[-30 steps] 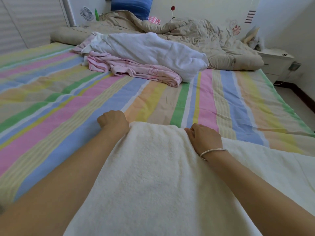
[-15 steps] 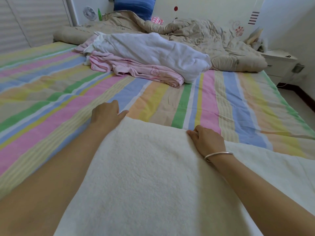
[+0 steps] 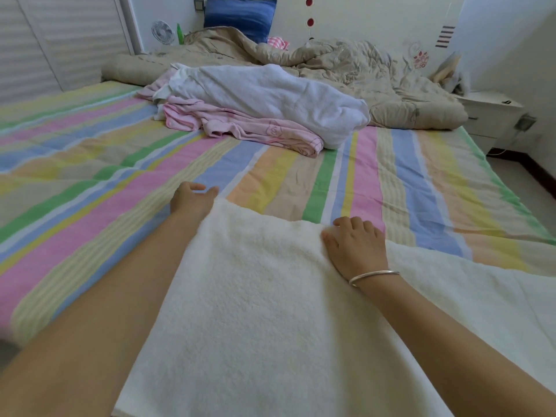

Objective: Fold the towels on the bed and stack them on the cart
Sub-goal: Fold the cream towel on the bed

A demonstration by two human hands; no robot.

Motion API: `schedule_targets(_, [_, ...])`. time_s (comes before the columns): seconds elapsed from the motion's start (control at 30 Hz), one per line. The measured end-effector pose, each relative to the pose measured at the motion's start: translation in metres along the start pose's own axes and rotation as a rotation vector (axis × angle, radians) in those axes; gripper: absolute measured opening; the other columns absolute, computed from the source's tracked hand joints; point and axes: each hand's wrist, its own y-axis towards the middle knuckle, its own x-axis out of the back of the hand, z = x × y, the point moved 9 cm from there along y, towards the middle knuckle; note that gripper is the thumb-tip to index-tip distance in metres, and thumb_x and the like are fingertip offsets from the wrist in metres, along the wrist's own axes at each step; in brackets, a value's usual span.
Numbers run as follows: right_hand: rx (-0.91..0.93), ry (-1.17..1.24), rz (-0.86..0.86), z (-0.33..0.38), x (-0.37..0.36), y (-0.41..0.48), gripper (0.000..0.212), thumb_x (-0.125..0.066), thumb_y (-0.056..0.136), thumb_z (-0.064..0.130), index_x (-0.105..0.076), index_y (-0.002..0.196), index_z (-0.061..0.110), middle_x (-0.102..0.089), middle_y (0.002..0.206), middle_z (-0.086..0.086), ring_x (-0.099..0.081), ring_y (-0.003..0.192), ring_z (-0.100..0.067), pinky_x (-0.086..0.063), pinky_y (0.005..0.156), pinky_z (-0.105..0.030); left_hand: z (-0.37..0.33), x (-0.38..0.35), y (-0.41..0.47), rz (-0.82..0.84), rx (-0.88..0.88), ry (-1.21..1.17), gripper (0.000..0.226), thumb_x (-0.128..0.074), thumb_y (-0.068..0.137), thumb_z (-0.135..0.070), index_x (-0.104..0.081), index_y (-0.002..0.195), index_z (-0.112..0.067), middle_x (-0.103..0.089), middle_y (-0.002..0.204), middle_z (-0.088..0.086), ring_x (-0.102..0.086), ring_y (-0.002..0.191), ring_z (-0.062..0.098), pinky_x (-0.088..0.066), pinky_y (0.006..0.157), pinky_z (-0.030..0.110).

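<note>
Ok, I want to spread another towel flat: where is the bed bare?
Bare striped sheet lies between the laundry pile and the cream towel, widest left of the left hand. More lies right of the right hand. The head end is crowded: pile, then quilt.
</note>
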Motion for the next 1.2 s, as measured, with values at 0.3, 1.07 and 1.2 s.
schedule_targets(0.3, [-0.007, 0.030, 0.044, 0.003, -0.005, -0.009, 0.041, -0.035, 0.099, 0.044, -0.051, 0.126, 0.019, -0.057, 0.122, -0.005, -0.049, 0.113, -0.028, -0.033, 0.096, -0.039, 0.028, -0.005, -0.025, 0.457, 0.313, 0.005, 0.047, -0.067, 0.082, -0.059, -0.065, 0.072, -0.013, -0.067, 0.072, 0.006, -0.064, 0.063, 0.020, -0.052, 0.065, 0.030])
schedule_targets(1.07, [0.063, 0.023, 0.325, -0.030, 0.004, -0.195, 0.084, 0.007, 0.082, 0.074, 0.006, 0.154, 0.030, 0.017, 0.160, 0.003, 0.015, 0.148, -0.020, 0.012, 0.118, -0.043, 0.029, -0.063, -0.268, 0.315, -0.796, 0.939, 0.082, 0.008, 0.084, -0.055, -0.016, 0.155, -0.024, -0.009, 0.163, 0.000, -0.005, 0.150, 0.014, -0.002, 0.122, 0.039])
schedule_targets(1.2, [0.108, -0.031, 0.205, -0.024, 0.009, -0.255, 0.076, -0.001, 0.096, 0.062, -0.040, 0.145, 0.019, -0.036, 0.152, -0.009, -0.033, 0.140, -0.029, -0.016, 0.109, -0.046, 0.043, -0.036, -0.280, 0.298, -0.759, 0.967, 0.085, 0.014, 0.081, -0.057, -0.008, 0.156, -0.025, -0.001, 0.163, -0.002, 0.000, 0.150, 0.013, 0.002, 0.122, 0.037])
